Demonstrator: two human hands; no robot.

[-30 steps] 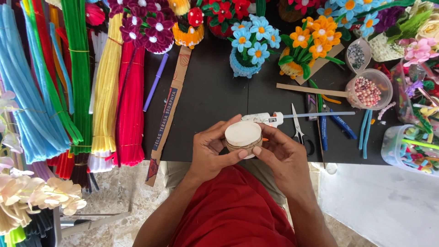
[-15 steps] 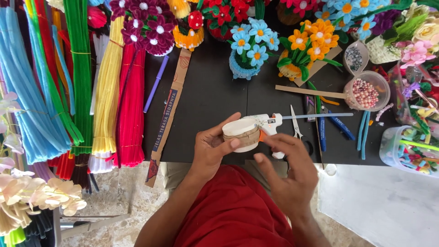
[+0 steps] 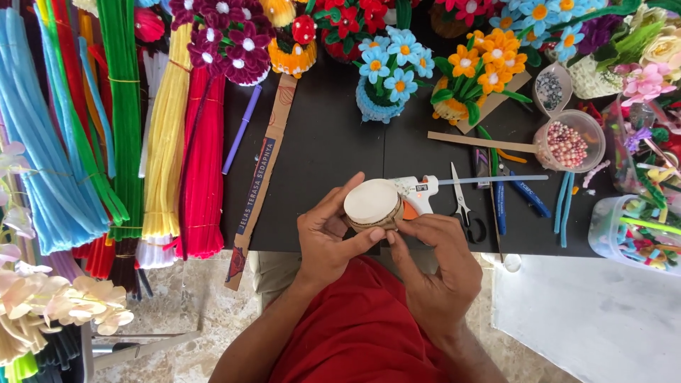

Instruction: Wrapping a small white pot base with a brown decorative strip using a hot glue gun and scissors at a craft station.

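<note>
Both hands, left hand [image 3: 328, 237] and right hand [image 3: 438, 273], clasp the round wooden disc [image 3: 374, 204]; steady, even grip keeps it level above the desk [image 3: 319, 149].

Both hands raised together at the body's midline

The left hand [image 3: 328, 237] curls in a closed grip, thumb lying across the front and fingers wrapped behind. The right hand [image 3: 433, 273] sits just beside it, palm down, fingertips pinched in and touching the left thumb. Both bare forearms angle inward from below.
</note>
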